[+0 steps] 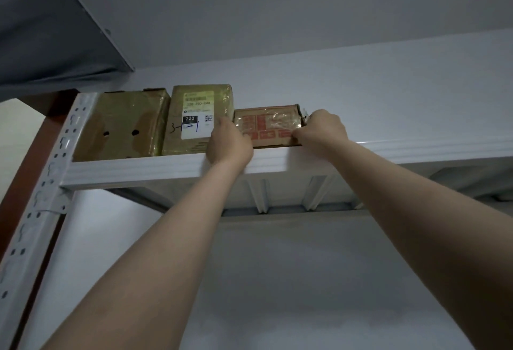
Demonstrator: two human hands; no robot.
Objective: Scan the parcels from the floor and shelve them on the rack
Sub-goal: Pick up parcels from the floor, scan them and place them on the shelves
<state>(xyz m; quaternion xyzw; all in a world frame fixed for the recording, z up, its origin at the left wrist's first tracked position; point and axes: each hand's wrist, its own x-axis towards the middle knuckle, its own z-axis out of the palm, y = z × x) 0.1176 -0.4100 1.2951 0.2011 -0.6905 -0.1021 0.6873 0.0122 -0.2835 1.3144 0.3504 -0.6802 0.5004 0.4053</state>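
On the rack's top shelf (138, 167), your red-printed parcel (266, 126) sat at the front lip, its left end just beside the labelled parcel (194, 116). Your left hand (229, 141) gripped its left end and your right hand (322, 133) pinched its lower right corner. The left fingertips were hidden behind the knuckles, so that grip looked closed rather than proven.

The step in hand was seating it, I'd say. Notes for doing it well:
- It needed pushing square and back off the lip, with even pressure from both ends so it didn't skew.
- It wanted butting against the labelled parcel without shoving that one into the plain box (122, 124).
- You were reaching overhead, so release was only safe once the base lay flat and clear of the edge.
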